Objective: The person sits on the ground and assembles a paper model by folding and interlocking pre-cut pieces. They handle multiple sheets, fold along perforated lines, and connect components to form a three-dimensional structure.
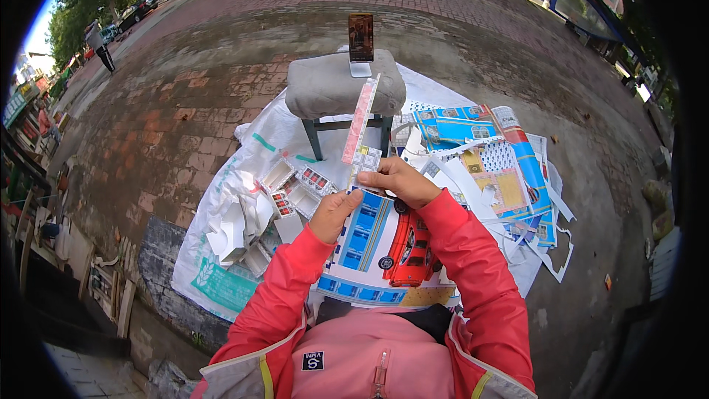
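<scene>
Before my chest, my left hand (336,214) and my right hand (401,182) come close together, thumbs on top, both pinching a printed cardboard cutout. A long narrow pink strip (360,122) rises from the grey-and-yellow patterned part of this cutout toward the stool. Below my hands, over my lap, lies a printed sheet (378,281) with blue window rows and a red car (411,251); my right forearm covers part of it. Exactly where the cutout ends under my fingers is hidden.
A grey cushioned stool (325,89) ahead carries a phone (361,38) on a stand. White sacking (221,251) covers the ground. Small folded paper boxes (303,199) and white scraps lie left; blue printed sheets (458,129) and offcuts lie right. A person (100,44) stands far left.
</scene>
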Demonstrator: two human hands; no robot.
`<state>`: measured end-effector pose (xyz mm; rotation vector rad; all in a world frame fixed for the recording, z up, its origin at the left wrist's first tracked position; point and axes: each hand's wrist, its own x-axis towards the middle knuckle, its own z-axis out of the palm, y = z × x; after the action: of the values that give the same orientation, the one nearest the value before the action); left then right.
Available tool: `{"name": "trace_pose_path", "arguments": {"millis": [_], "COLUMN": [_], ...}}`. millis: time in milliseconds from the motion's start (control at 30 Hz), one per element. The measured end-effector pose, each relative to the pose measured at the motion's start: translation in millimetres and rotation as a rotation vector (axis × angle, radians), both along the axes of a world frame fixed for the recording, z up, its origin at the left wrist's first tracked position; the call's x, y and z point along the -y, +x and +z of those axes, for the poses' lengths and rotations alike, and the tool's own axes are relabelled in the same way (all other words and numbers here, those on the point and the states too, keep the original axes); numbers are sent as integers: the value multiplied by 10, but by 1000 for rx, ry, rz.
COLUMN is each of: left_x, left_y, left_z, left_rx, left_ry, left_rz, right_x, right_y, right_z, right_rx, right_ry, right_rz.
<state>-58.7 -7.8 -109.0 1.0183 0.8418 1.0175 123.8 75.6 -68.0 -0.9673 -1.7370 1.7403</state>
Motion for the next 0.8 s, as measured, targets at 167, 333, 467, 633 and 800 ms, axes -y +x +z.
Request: {"name": "trace_pose_path", "arguments": {"millis": [167,333,467,633,800], "left_x": [26,25,-15,-17,39], "left_y": [19,24,10,-22,-4], "left_z": [-69,-169,-272,-292,-145], "left_rx": [27,-84,-57,36,114], "left_ry": [-60,-34,-55,-118,-147], "left_rz": [160,208,206,139,88], "right_x": [240,941,1132,1119,832], "right_y": [102,252,147,200,321], "right_z": [169,71,-231,-246,21], "right_rx": [110,-68,-218,100,367], "right_ry": [876,80,54,345,791], "right_rz": [-563,-353,-475,-503,-296]}}
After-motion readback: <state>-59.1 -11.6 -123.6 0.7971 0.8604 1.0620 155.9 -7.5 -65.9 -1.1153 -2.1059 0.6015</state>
